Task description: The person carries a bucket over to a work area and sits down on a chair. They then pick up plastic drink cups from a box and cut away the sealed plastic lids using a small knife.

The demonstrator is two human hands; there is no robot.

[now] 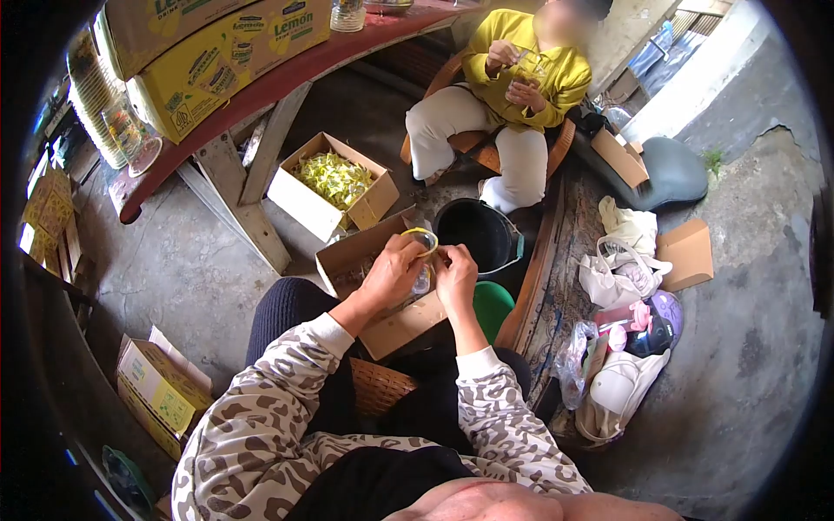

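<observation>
My left hand (393, 271) is closed around a clear plastic cup (423, 281) with a yellow rim, tilted so that its mouth faces up. Close beside the cup, my right hand (455, 276) has its fingers pinched together near the rim; whatever they hold is too small to make out. Both hands are above an open cardboard box (401, 327) in front of my knees, with clear plastic items partly visible inside. Just beyond it, another cardboard box (306, 201) is full of yellow-wrapped sachets (334, 184).
A black bucket (476, 234) and a green tub (493, 309) stand right of the box. A co-worker in a yellow jacket (565, 76) sits opposite, handling a cup. Lemon drink cartons (228, 69) and stacked cups (94, 104) occupy the red table (261, 89). Bags (618, 395) lie right.
</observation>
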